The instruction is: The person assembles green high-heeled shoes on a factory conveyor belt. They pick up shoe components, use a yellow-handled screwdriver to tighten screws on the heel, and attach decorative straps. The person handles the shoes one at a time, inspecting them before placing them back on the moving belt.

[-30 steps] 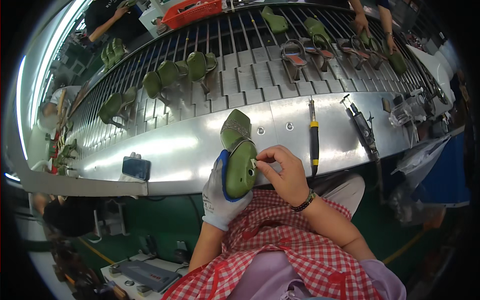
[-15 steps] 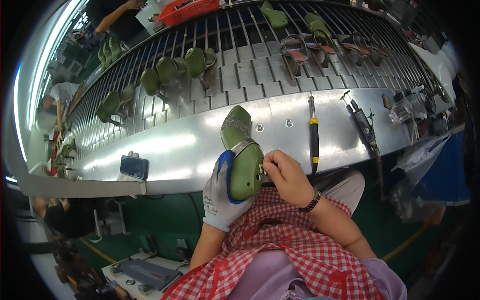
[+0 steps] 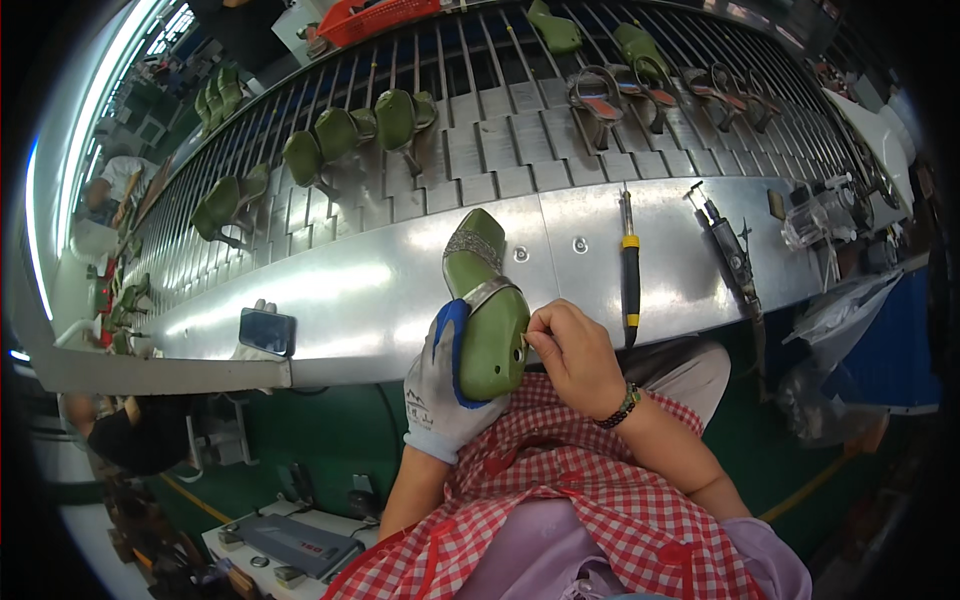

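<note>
My left hand, in a grey glove with blue coating, is wrapped round a green shoe last. Straps are fitted over the last: a glittery toe band and a plain metallic strap. The toe end points away from me, above the metal work surface. My bare right hand pinches thumb and forefinger together against the right side of the last, beside a dark hole. A tiny pale bit shows at the fingertips, too small to name.
A yellow-and-black pen-shaped tool and a dark hand tool lie to the right on the metal surface. Beyond runs a slatted conveyor carrying several green lasts and sandals. A phone rests at the left.
Both hands keep nearly the same pose on the shoe last. The lasts and sandals on the conveyor appear very slightly farther right.
</note>
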A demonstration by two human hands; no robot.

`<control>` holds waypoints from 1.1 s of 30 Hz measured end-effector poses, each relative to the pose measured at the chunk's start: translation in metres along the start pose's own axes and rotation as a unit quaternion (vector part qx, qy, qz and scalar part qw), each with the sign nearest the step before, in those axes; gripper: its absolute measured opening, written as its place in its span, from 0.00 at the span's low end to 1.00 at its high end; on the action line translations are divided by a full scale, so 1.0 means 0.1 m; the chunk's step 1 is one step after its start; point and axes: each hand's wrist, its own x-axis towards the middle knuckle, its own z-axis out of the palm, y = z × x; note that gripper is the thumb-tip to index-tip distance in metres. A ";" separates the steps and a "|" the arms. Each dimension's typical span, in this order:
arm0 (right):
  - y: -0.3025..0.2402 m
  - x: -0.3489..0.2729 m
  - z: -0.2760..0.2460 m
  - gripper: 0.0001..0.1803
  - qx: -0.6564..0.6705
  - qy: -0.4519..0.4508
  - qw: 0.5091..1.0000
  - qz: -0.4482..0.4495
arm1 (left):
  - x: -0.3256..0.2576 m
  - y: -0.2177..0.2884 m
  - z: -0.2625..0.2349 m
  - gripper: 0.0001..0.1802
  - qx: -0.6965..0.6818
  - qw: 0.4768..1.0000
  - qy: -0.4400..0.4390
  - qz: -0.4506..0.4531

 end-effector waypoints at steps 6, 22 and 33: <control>0.07 -0.09 0.07 0.07 0.063 -0.001 0.998 -0.005 | 0.02 -0.02 -0.05 0.46 -0.017 1.000 0.004 0.017; 0.16 0.06 -0.02 0.09 0.277 0.048 0.948 0.151 | -0.09 -0.43 -0.30 0.32 -0.758 0.553 0.117 -0.325; 0.03 0.26 -0.09 0.14 0.199 0.114 0.971 0.073 | -0.32 -0.15 -0.17 0.37 -0.813 0.441 -0.007 -0.379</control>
